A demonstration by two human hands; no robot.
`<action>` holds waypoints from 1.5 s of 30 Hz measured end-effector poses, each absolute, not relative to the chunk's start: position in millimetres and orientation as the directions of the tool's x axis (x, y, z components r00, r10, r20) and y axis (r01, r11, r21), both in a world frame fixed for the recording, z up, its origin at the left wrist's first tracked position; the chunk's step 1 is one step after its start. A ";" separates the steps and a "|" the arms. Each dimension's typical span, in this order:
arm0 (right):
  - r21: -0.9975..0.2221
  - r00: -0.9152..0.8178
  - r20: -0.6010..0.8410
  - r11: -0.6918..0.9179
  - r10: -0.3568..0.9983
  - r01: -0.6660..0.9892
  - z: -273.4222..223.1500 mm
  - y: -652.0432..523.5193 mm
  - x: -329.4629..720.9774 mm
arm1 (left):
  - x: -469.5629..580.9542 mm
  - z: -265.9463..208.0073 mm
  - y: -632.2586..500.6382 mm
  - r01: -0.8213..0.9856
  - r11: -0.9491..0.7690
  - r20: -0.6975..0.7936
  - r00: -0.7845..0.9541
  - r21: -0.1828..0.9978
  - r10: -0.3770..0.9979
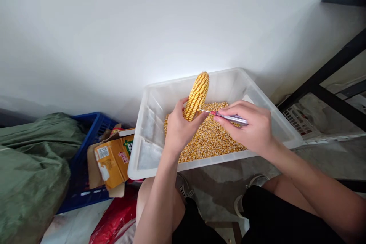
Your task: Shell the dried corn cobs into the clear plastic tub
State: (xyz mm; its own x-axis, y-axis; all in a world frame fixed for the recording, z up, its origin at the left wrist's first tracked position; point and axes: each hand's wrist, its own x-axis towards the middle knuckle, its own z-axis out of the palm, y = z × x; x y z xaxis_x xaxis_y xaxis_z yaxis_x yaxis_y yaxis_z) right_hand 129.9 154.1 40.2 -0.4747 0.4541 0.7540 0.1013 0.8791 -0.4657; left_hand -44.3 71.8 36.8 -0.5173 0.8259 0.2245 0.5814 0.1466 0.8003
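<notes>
Right now my left grip (180, 129) is closed around the lower end of a yellow corn cob (198, 95), fingers behind it and thumb stretched along its near right side. The cob stands tilted, its upper end leaning away and to the right, and rows of kernels cover the side I can see. My right grip (248, 124) pinches a slim tool (236, 118) with a silver handle and a red collar, holding it almost level between thumb and fingers. Its thin metal tip points left at the cob's lower right side, just by my left thumb; whether it touches the kernels, I can't tell. Both are held over a translucent plastic bin (150, 137), where loose kernels (213, 139) lie spread across the bottom. The bin sits in front of my knees, close to a pale wall (171, 19). Left of it is a blue crate (82, 194) with flattened cardboard packaging (114, 160) on it and a green cover (34, 167) beside that. Below, a red bag (117, 213) lies near my leg, and off to the right stands a black frame (340, 57).
</notes>
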 end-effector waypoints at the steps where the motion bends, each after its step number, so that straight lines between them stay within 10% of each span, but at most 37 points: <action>1: -0.450 -0.476 0.760 0.887 0.442 0.104 41.0 152.7 129.1 | -44.4 36.7 71.8 0.593 0.148 0.234 -0.517 0.792 0.823; 15: -0.924 -0.657 0.198 0.362 0.727 0.122 50.9 201.4 140.9 | -49.9 30.8 71.9 0.420 0.017 0.155 -0.372 0.908 0.915; 24: -0.713 -0.546 0.504 0.679 0.669 0.174 70.6 175.8 156.0 | -49.2 33.2 72.6 0.366 0.041 0.115 -0.392 0.930 0.913; 45: -0.556 -0.548 0.599 0.796 0.583 0.239 68.7 171.9 152.9 | -48.0 30.9 72.6 0.414 0.042 0.144 -0.409 0.909 0.901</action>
State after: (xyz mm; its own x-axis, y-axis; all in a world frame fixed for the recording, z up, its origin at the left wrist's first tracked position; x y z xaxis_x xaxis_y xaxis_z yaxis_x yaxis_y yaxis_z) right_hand 152.9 171.9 68.7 -0.5480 0.5835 0.5994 0.2393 0.7960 -0.5561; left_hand -48.0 72.6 30.9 -0.4094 0.9009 0.1443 0.4140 0.0424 0.9093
